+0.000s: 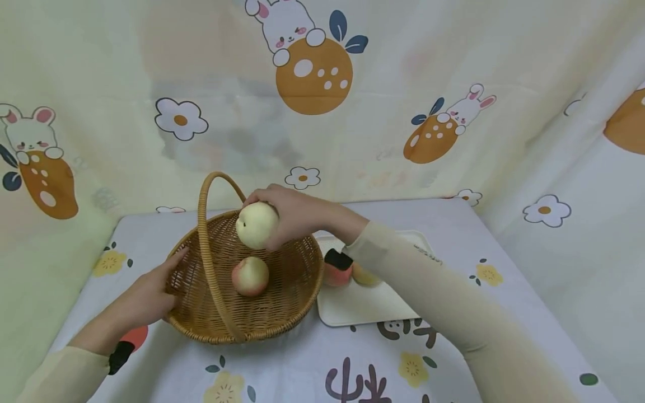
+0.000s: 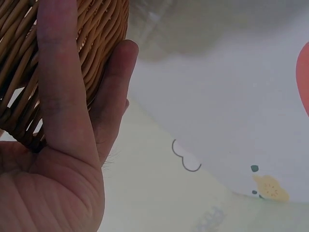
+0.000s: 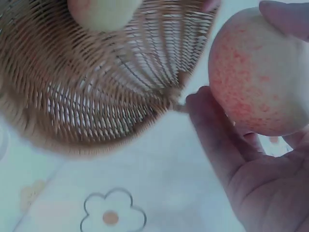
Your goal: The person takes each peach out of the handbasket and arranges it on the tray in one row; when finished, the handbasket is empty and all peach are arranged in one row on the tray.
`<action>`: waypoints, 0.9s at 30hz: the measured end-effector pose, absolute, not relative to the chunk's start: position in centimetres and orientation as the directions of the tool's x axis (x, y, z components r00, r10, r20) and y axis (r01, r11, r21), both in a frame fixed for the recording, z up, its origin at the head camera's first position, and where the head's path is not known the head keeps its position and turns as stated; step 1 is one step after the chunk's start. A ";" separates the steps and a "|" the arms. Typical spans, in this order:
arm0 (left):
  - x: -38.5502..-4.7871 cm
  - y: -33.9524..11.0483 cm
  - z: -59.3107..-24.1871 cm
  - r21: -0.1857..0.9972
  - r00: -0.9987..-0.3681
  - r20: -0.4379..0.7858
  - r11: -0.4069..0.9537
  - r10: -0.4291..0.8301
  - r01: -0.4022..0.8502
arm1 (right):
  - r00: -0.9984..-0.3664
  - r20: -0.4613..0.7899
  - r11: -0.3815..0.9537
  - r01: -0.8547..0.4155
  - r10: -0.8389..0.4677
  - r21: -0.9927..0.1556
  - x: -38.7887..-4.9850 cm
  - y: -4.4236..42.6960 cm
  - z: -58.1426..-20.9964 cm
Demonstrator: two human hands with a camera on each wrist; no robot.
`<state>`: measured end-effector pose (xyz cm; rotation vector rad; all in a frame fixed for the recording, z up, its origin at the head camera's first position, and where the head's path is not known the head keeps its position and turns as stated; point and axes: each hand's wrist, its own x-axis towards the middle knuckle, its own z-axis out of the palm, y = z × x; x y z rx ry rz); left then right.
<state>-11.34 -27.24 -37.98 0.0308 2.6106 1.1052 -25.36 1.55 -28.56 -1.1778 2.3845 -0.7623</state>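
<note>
A brown wicker basket point(image 1: 289, 291) with a tall arched handle stands on the table. At its left side my left hand point(image 1: 151, 294) grips the rim; in the left wrist view, fingers point(image 2: 65, 92) lie along the woven wall. My right hand point(image 1: 294, 215) holds a pale peach point(image 1: 256, 225) above the back part of the basket, right of the handle. Red speckles show on this peach in the right wrist view, where thumb and fingers are round it. Another peach point(image 1: 250, 277), yellowish with red edges, sits on the basket floor.
A white tray point(image 1: 347, 313) lies right of the basket, partly under my right forearm. On it are a red fruit point(image 1: 336, 276) and a yellow fruit point(image 1: 365, 276), both partly hidden. A patterned cloth point(image 1: 282, 369) covers the table, and a printed curtain point(image 1: 378, 140) hangs behind.
</note>
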 end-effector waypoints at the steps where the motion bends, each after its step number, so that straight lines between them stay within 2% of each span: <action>1: -11.3 -27.2 -38.0 0.707 -0.954 -0.267 0.700 0.138 -0.097 | -0.589 -0.074 0.493 -0.593 -0.804 -0.637 -25.3 2.3 -28.3; 5: -11.4 -27.2 -37.9 0.709 -0.953 -0.271 0.698 0.138 -0.100 | -0.618 -0.009 0.427 -0.533 -0.786 -0.730 -25.1 5.7 -27.6; 8: -11.3 -27.1 -37.9 0.704 -0.952 -0.276 0.702 0.135 -0.105 | -0.659 0.014 0.372 -0.442 -0.752 -0.816 -24.9 8.5 -27.7; 12: -11.3 -27.1 -37.8 0.701 -0.951 -0.277 0.706 0.135 -0.104 | -0.725 0.033 0.362 -0.383 -0.688 -0.850 -25.3 12.8 -28.9; 20: -11.4 -26.7 -37.4 0.695 -0.952 -0.277 0.712 0.133 -0.102 | -0.827 -0.025 0.522 -0.331 -0.562 -0.786 -26.0 21.8 -32.8; 27: -11.3 -26.8 -37.4 0.673 -0.951 -0.287 0.731 0.119 -0.112 | -0.865 -0.123 0.764 -0.353 -0.486 -0.540 -26.5 27.0 -36.2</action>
